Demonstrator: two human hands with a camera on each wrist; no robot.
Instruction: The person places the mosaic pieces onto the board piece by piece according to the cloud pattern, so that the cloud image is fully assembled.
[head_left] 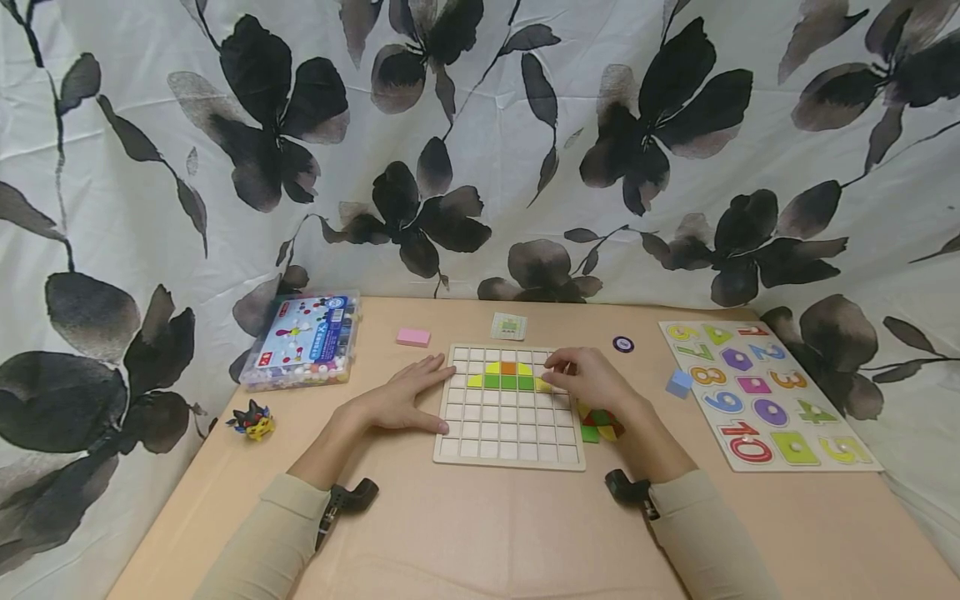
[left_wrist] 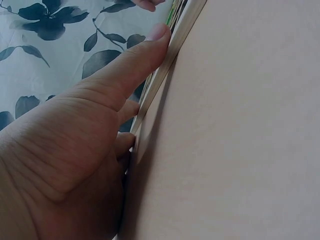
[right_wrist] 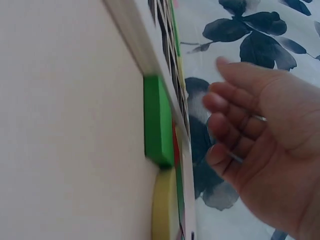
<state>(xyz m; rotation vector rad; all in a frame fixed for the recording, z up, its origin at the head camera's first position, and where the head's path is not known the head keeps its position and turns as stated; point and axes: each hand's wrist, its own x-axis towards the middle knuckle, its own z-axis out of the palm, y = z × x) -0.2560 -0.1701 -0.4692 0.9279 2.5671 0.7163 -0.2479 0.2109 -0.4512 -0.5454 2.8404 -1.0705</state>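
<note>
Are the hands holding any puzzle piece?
No. The left hand rests flat against the grid board's left edge; the right hand hovers over its coloured pieces, fingers loosely curled, holding nothing visible.

One wooden grid board [head_left: 510,417] lies at the middle of the table. On the grid board sit six coloured tiles: one orange [head_left: 508,367], three green [head_left: 508,382] and two yellow [head_left: 474,381]. Just right of the grid board lies one small heap of loose tiles [head_left: 597,425]; their number cannot be told. Farther right of it are one blue block [head_left: 679,382], one number puzzle [head_left: 765,392] bearing ten numerals, and one dark round chip [head_left: 622,343]. Behind the grid board lie one card [head_left: 508,326] and one pink block [head_left: 413,337]. Left of it stand one bead box [head_left: 302,340] and one toy figure [head_left: 253,419]. Two hands are in view: left hand [head_left: 401,398], right hand [head_left: 592,379].
</note>
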